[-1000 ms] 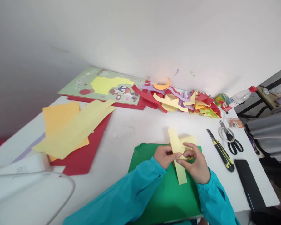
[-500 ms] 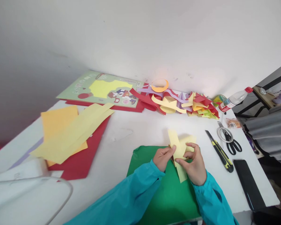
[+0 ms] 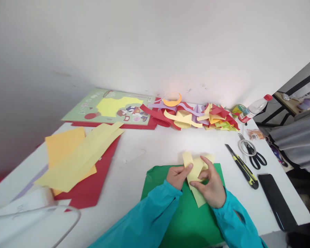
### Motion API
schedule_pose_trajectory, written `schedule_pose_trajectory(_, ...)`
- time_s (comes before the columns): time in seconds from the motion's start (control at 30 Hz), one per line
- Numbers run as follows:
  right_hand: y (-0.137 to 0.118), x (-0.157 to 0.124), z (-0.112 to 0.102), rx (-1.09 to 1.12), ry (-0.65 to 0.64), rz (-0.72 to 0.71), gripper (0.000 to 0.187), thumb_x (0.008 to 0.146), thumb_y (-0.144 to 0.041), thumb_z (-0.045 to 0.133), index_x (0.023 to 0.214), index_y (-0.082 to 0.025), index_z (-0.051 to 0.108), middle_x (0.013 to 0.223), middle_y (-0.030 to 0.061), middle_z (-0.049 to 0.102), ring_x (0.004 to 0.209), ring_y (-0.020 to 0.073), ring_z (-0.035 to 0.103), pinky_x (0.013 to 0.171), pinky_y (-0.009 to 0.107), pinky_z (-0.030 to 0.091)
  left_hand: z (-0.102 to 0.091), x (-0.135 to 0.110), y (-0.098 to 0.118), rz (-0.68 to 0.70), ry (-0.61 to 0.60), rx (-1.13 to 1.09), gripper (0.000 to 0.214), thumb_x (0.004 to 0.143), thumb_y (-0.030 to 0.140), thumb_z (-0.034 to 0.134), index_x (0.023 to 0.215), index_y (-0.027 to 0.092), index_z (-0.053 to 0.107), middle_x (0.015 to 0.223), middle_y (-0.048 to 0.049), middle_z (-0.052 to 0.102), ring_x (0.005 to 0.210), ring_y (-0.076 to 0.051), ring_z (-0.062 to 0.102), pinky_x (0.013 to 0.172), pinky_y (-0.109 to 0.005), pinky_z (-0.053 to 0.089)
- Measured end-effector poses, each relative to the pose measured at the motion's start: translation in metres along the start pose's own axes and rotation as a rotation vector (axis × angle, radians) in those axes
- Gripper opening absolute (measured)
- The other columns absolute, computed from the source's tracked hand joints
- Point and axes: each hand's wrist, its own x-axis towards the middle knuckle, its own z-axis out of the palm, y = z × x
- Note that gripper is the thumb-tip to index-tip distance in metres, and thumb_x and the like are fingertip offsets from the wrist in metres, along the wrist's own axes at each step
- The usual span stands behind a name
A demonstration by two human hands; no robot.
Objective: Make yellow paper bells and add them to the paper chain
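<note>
Above a green sheet (image 3: 188, 224) I hold a pale yellow paper strip (image 3: 195, 168), folded so that its arms cross. My left hand (image 3: 177, 176) pinches it from the left, thumb on top and the other fingers underneath. On the other side my right hand (image 3: 212, 187) grips its edge with the thumb low and the middle fingers curled in, while the index finger sticks up. Part of the fold is hidden behind the right fingers. One end of the strip hangs down over the green sheet.
Long yellow strips (image 3: 82, 160) lie on orange and red paper at left. Along the wall are a green pad (image 3: 85, 103) and curled paper pieces (image 3: 181, 119). To the right are a utility knife (image 3: 244, 168), scissors (image 3: 258, 160), tape roll (image 3: 247, 147), phone (image 3: 277, 201) and bottle (image 3: 255, 108).
The upright arm of the paper strip looks shorter and more folded. My right index finger has lifted and straightened. The whole view has shifted slightly.
</note>
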Motion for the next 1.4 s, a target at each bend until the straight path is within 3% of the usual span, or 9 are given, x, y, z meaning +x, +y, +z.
schedule_pose_trajectory(0.13,0.0,0.001,-0.003,0.032,0.013,0.035,0.078,0.064,-0.026,0.071,0.133,-0.021,0.036,0.058,-0.0075,0.054,0.058,0.0128,0.054,0.06,0.026,0.044,0.001,0.003,0.001,-0.036,-0.037,-0.16,0.065,0.062,0.074,0.055,0.055,0.011,0.068,0.058,-0.0101,0.068,0.059,-0.022,0.065,0.055,-0.033,0.051)
schedule_pose_trajectory(0.23,0.0,0.002,-0.005,0.07,-0.01,0.021,0.072,0.068,-0.029,0.067,0.132,-0.02,0.036,0.056,-0.0078,0.052,0.056,0.0122,0.053,0.058,0.025,0.043,0.001,0.004,0.001,-0.052,-0.057,-0.244,0.057,0.057,0.065,0.067,0.061,0.009,0.07,0.058,-0.0108,0.068,0.056,-0.021,0.063,0.055,-0.033,0.05)
schedule_pose_trajectory(0.5,0.0,0.003,-0.005,0.05,0.008,-0.053,0.065,0.072,-0.031,0.065,0.13,-0.018,0.04,0.054,-0.0079,0.052,0.053,0.0109,0.05,0.054,0.024,0.041,-0.002,0.003,-0.001,0.027,-0.041,-0.162,0.045,0.055,0.055,0.074,0.063,0.011,0.07,0.054,-0.0056,0.065,0.049,-0.016,0.058,0.052,-0.032,0.048)
schedule_pose_trajectory(0.73,-0.002,0.004,-0.004,0.119,0.019,-0.026,0.059,0.079,-0.04,0.058,0.129,-0.015,0.04,0.048,-0.0089,0.05,0.047,0.011,0.048,0.05,0.023,0.039,0.003,-0.004,0.003,0.175,-0.014,-0.026,0.024,0.05,0.033,0.081,0.063,0.016,0.073,0.066,-0.0046,0.072,0.063,-0.019,0.064,0.062,-0.029,0.052)
schedule_pose_trajectory(0.9,0.0,0.005,-0.005,0.087,-0.009,-0.002,0.062,0.074,-0.037,0.064,0.128,-0.016,0.041,0.056,-0.0048,0.061,0.057,0.0138,0.058,0.062,0.027,0.047,0.002,-0.004,0.001,0.21,0.001,0.007,0.022,0.056,0.034,0.078,0.067,0.016,0.073,0.068,-0.0052,0.073,0.064,-0.02,0.066,0.062,-0.029,0.052)
schedule_pose_trajectory(1.07,0.0,0.005,-0.006,0.069,-0.006,0.02,0.066,0.071,-0.035,0.067,0.129,-0.017,0.043,0.056,-0.0047,0.062,0.058,0.0148,0.06,0.066,0.029,0.049,0.001,-0.004,0.0,0.221,0.011,0.021,0.021,0.056,0.033,0.078,0.068,0.016,0.073,0.07,-0.0047,0.074,0.065,-0.019,0.066,0.063,-0.029,0.053)
schedule_pose_trajectory(1.2,0.001,0.006,-0.004,0.104,0.004,0.061,0.057,0.065,-0.04,0.072,0.115,-0.019,0.052,0.054,-0.0055,0.058,0.055,0.0147,0.057,0.059,0.028,0.047,0.0,-0.004,0.001,0.219,0.013,0.032,0.017,0.056,0.03,0.078,0.064,0.016,0.073,0.067,-0.0037,0.073,0.061,-0.017,0.065,0.06,-0.026,0.051)
schedule_pose_trajectory(1.3,0.004,0.008,-0.004,0.213,-0.028,0.094,0.039,0.072,-0.048,0.065,0.098,-0.02,0.057,0.048,-0.0069,0.051,0.044,0.0113,0.047,0.045,0.024,0.038,0.001,-0.004,0.003,0.201,-0.005,0.032,0.016,0.054,0.028,0.08,0.061,0.016,0.072,0.062,-0.0025,0.072,0.056,-0.015,0.063,0.055,-0.024,0.05)
schedule_pose_trajectory(1.4,0.007,0.009,-0.004,0.27,0.027,0.108,0.032,0.074,-0.051,0.062,0.079,-0.02,0.057,0.045,-0.0075,0.044,0.039,0.0084,0.037,0.04,0.022,0.03,0.004,-0.007,0.005,0.173,-0.032,0.021,0.018,0.049,0.027,0.082,0.059,0.016,0.072,0.06,-0.0022,0.071,0.054,-0.014,0.062,0.053,-0.023,0.05)
